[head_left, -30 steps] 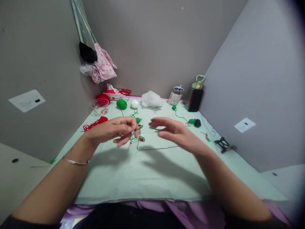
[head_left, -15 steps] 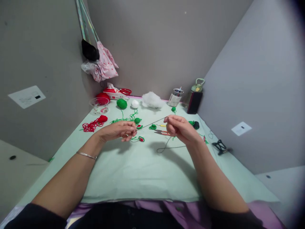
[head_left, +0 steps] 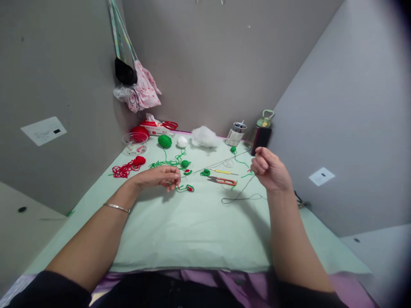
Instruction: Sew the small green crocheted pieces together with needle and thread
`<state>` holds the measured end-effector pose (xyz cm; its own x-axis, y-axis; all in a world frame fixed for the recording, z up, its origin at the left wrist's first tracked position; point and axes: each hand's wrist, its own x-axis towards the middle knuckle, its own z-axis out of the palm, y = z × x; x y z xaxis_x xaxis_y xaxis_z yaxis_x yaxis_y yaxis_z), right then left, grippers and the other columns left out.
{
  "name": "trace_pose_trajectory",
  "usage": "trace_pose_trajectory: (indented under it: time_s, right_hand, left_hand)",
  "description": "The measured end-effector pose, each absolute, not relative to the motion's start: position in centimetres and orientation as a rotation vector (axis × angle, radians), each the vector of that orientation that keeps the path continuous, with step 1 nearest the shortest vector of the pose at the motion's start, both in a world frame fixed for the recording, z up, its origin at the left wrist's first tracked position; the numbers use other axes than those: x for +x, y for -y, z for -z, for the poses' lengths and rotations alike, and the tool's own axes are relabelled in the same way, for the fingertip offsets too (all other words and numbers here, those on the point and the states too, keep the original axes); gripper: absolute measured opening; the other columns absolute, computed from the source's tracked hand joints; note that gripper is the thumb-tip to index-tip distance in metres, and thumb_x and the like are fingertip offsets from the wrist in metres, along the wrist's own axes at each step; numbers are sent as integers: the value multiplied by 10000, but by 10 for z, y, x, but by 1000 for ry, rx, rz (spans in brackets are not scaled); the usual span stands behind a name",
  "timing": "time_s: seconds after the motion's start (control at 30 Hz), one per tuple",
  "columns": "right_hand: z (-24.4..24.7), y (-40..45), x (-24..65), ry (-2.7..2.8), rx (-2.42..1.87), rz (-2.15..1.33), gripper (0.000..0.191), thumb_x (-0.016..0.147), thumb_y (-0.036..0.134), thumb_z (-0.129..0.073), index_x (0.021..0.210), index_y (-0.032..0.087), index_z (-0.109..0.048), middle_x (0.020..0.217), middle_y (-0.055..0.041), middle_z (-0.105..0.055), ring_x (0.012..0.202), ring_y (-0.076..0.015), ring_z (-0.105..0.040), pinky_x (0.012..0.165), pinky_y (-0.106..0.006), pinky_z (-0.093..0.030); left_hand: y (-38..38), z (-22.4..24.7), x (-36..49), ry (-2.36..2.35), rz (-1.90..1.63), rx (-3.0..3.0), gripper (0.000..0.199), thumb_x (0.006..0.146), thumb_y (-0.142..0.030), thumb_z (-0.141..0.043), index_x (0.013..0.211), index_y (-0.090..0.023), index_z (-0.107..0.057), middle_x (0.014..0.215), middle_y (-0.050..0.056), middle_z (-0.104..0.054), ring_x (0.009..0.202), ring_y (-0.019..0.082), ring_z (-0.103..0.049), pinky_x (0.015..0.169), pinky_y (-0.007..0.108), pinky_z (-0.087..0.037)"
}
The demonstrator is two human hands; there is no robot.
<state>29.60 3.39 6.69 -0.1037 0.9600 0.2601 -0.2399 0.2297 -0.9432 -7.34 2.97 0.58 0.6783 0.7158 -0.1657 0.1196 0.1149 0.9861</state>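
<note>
Thin, dark-grey thread point(head_left: 239, 198) runs straight toward two o'clock from beside the left hand point(head_left: 160, 176), fingers bunched, hold unclear, to the right hand point(head_left: 270, 169), fingers clamped on it; slack loops lie on the desk point(head_left: 192, 235) at that hand's eight o'clock.

Bench covering point(head_left: 192, 239): matt, lightly creased, cloth or paper unclear. Far edge: fluffy fibre stuffing point(head_left: 205, 137), matt green yarn ball point(head_left: 165, 141). Far left corner: clear, glossy plastic tub point(head_left: 128, 148). Dark thread point(head_left: 237, 198): dull. Bracelet point(head_left: 117, 208): shiny metal.
</note>
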Motion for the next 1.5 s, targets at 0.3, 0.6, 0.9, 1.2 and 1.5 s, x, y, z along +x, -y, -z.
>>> trace_pose_trajectory:
  time_s: [0.3,0.6,0.9,1.2,1.5]
  right_hand:
    - [-69,-37,310,1211,-756,-1171,294,774,440,-817,859,235,-625,471,102,-291,414,-80,-230,401,-235,-217]
    - [-71,-36,318,1238,-726,-1057,213,861,420,-731,829,249,-609,497,92,-196,424,-99,-163,397,-257,-201]
    - [-72,-36,329,1342,-786,-899,270,907,469,-644,750,270,-551,523,75,-144,460,-130,-99,426,-301,-151]
    - [-77,-19,315,1364,-788,-1002,275,821,518,-728,781,277,-603,421,97,-194,398,-109,-137,419,-278,-153]
    - [-66,1,324,1678,-393,-1112,317,830,456,-730,608,246,-645,269,98,-269,223,-59,-201,328,-219,-207]
  left_hand:
    - [-25,-14,-88,-815,-361,1516,353,886,-476,-691,772,-188,-522,743,6,-562,636,127,-548,558,230,-448]
    - [-26,-22,-124,-1049,-243,1623,369,840,-493,-714,725,-204,-517,640,-10,-517,527,115,-407,501,256,-299]
    - [-36,-7,-151,-1265,-198,1736,403,824,-514,-677,638,-208,-493,584,-2,-511,523,140,-421,529,271,-308]
    - [-44,1,-176,-1324,-162,1745,397,820,-529,-678,639,-215,-517,580,16,-505,529,155,-398,547,287,-295]
    - [-51,11,-189,-1438,-196,1746,437,732,-548,-772,694,-213,-493,633,-5,-498,555,147,-407,533,279,-286]
